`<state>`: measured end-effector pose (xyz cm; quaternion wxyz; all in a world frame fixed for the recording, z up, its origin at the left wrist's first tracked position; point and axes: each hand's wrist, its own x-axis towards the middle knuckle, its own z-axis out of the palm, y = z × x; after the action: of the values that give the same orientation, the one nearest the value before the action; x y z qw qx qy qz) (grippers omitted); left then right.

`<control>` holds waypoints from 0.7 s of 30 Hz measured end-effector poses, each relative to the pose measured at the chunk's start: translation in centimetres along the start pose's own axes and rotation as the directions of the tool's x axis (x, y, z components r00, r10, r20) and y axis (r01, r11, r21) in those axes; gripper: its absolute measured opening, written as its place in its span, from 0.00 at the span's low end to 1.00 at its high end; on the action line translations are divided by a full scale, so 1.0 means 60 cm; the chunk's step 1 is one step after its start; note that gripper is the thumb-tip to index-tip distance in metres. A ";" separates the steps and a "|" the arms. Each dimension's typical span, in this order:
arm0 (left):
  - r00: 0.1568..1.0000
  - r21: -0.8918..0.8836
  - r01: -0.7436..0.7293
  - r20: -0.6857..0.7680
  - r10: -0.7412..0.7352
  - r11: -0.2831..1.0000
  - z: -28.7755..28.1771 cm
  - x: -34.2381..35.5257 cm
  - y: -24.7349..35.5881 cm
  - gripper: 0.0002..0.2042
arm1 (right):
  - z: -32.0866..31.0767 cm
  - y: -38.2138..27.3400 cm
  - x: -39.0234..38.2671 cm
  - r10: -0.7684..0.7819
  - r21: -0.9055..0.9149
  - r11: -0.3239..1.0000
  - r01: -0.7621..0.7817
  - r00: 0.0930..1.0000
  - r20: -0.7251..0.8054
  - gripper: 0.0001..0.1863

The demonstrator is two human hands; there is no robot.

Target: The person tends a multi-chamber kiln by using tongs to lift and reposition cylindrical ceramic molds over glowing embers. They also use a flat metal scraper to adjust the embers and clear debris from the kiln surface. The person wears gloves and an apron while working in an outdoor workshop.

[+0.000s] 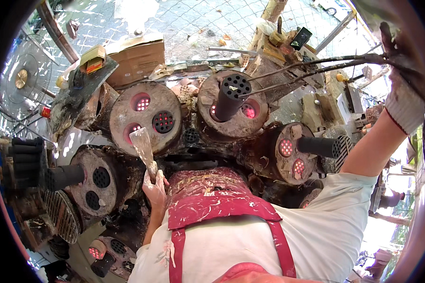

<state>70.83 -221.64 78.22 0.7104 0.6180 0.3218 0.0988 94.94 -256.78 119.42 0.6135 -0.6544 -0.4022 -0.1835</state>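
My left hand [156, 191] is closed round the handle of a dusty, flat-bladed scraper [142, 146]. Its blade overlaps the front edge of the round stove [123, 106] at centre left. Stretched out to the right, my gloved right hand [406, 101] grips long metal fire tongs [311, 70]. The tong tips reach the top of a black honeycomb coal briquette [229, 101], which stands up out of the centre-right stove [205, 89]. Red glow shows in that stove's holes beside it. In the left stove, two holes glow and a blackish briquette [164, 121] fills another.
More stoves stand close by: one on the right [288, 137] with a briquette jutting out, one on the left [87, 172]. Stacked briquettes [26, 160] sit at far left. A cardboard box [137, 59], a fan [23, 78] and a wire fence [189, 23] lie beyond.
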 end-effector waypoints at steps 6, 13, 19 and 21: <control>0.999 -0.016 0.023 -0.046 -0.023 1.000 -0.033 -0.009 -0.025 0.14 | 0.017 0.069 0.021 0.072 -0.035 0.996 -0.077 0.992 -0.105 0.21; 0.996 -0.080 -0.084 -0.036 0.081 0.993 -0.093 0.035 -0.044 0.15 | 0.067 0.133 0.074 0.155 -0.028 0.987 -0.158 0.984 -0.089 0.20; 0.991 -0.100 -0.091 -0.102 0.081 0.991 -0.171 0.060 -0.057 0.14 | 0.175 0.079 0.060 -0.205 -0.532 0.843 0.078 0.961 -0.184 0.25; 0.991 -0.131 -0.076 -0.120 0.060 0.988 -0.193 0.066 -0.061 0.13 | 0.206 0.041 0.042 -0.236 -0.644 0.743 0.182 0.972 0.002 0.27</control>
<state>66.25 -210.88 73.08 0.7269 0.5724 0.3338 0.1804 95.21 -244.09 117.43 0.3446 -0.7670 -0.3616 -0.4028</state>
